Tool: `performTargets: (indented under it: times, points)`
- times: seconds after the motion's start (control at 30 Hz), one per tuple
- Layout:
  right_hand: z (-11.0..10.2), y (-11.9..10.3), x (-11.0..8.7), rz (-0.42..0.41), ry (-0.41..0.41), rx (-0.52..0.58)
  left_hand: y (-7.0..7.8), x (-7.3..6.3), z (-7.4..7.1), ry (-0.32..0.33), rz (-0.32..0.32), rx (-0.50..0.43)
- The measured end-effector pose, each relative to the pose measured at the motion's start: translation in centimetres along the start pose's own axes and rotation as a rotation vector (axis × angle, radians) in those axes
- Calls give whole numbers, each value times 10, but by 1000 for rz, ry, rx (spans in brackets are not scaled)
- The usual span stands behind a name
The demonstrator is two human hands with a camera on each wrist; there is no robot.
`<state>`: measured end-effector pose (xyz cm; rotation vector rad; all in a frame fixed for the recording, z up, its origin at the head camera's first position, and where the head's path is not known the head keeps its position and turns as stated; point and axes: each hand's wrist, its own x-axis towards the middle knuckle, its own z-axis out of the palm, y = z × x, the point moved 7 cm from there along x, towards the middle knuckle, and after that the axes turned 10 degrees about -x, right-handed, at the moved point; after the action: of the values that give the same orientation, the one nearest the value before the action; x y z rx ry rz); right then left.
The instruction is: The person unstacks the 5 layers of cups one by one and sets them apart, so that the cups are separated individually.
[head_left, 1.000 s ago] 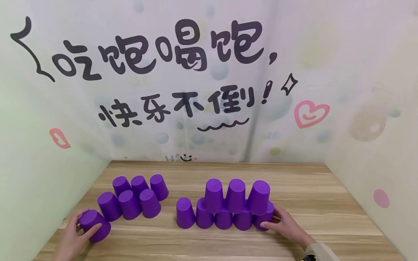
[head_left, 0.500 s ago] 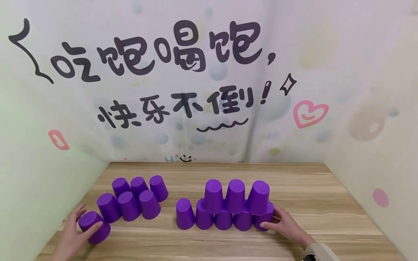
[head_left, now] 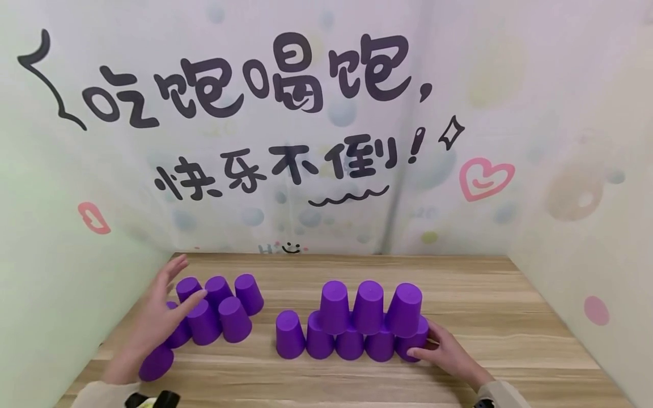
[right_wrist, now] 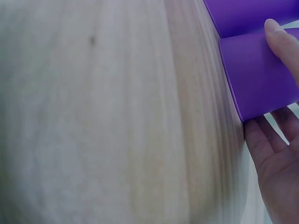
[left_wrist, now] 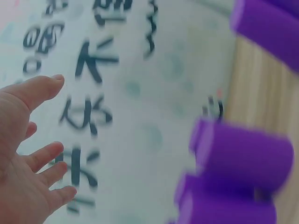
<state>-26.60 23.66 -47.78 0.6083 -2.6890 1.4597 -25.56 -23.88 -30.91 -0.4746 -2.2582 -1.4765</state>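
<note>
My left hand (head_left: 160, 317) is raised over the left group of upside-down purple cups, fingers apart and holding nothing. It partly hides the nearest cup (head_left: 156, 362) and others behind it. In the left wrist view the spread fingers of the left hand (left_wrist: 28, 163) are apart from the blurred cups (left_wrist: 247, 156). On the right, a bottom row of purple cups (head_left: 349, 344) carries three cups (head_left: 368, 306) on top. My right hand (head_left: 446, 351) holds the row's rightmost cup (head_left: 410, 344), thumb in front; the right wrist view shows this cup (right_wrist: 257, 74) standing on the table.
The wood-grain table (head_left: 306, 385) meets a printed backdrop (head_left: 285, 221) with large dark writing. Pale side walls stand left and right. The leftmost cup (head_left: 289, 334) of the right row has nothing stacked on it.
My left hand has let go of the nearest left cup and moved up and to the right, over the left group. The right hand and the stacked cups stay where they were.
</note>
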Motion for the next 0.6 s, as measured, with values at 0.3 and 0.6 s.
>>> performTargets:
  times: [0.3, 0.6]
  points:
    - [0, 0, 0, -7, -1, 6, 30, 25, 84, -114, 125, -128]
    - [0, 5, 1, 25, -9, -2, 43, 28, 155, -261, 155, -244]
